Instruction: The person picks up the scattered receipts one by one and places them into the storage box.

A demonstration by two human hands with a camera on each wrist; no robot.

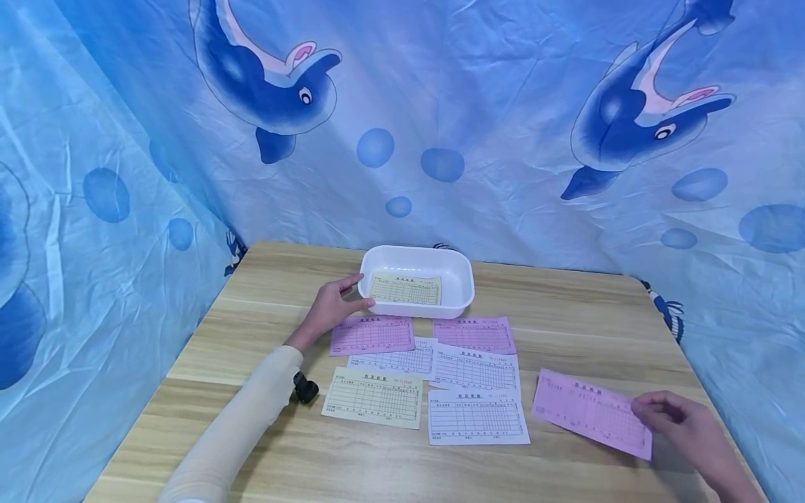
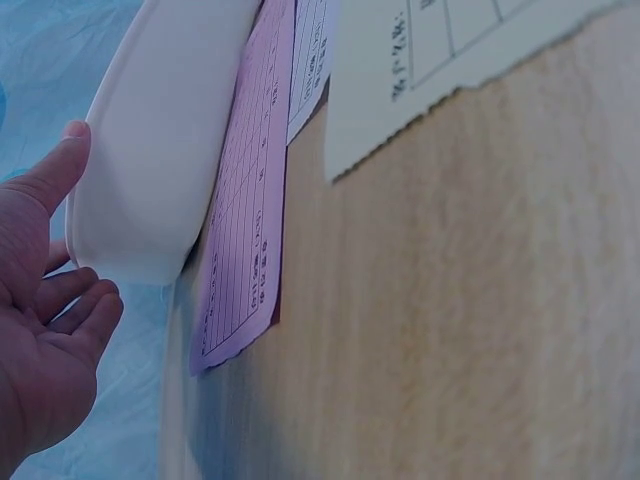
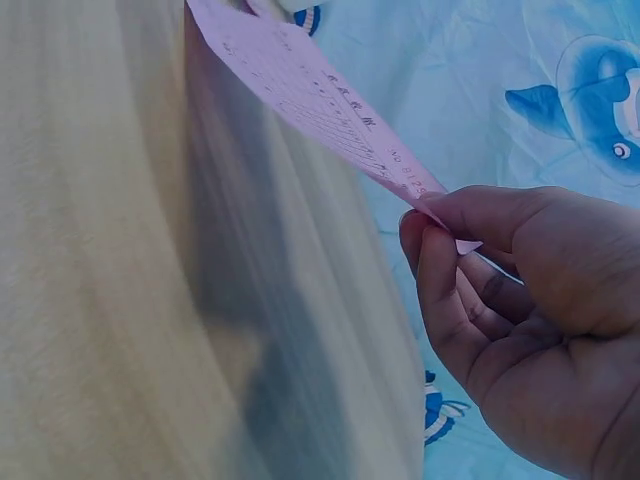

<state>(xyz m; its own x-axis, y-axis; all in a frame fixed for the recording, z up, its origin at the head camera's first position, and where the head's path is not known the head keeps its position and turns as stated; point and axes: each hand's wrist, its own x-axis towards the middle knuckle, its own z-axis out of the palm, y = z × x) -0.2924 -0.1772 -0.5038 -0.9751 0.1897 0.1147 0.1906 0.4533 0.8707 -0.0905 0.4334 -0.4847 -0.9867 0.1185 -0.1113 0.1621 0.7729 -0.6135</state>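
Observation:
My left hand holds the left end of a white plastic tray, thumb at the near corner and fingers at the far side. In the left wrist view the thumb touches the tray's wall. Inside the tray lies a yellow receipt slip. At the right, my right hand pinches the end of a pink receipt slip between thumb and fingers. In the right wrist view this pink slip slants above the tabletop, and a shadow falls beneath it.
Before the tray lie two pink slips, several white slips, some overlapping, and a yellow slip. They rest on a wooden table. A blue dolphin-print curtain hangs behind and beside it.

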